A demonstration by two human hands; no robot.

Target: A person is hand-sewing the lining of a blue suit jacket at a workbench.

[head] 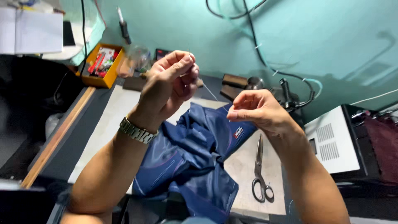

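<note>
We hold a thin needle [189,48] upright between the thumb and fingertips of our left hand [169,83], which is raised above the table with a metal watch [136,131] on its wrist; the needle's tip stands just above the pinching fingers. Our right hand [257,111] sits a little lower and to the side, thumb and forefinger pressed together in a pinch; a pale thread [209,92] shows as a faint line between the two hands, but it is too fine for us to tell whether the right fingers actually grip its end. Below both hands a blue garment [186,166] lies crumpled on the pale work surface [107,120], with a small patch [238,132] sewn on it near our right wrist. A pair of metal scissors [260,172] lies flat on the table just beside the cloth, under our right forearm, blades pointing away from us. Further back, near the teal wall, an orange box [101,66] of small tools rests at the table's far left corner, well apart from our hands, and a white machine housing [331,141] stands at the right edge.
</note>
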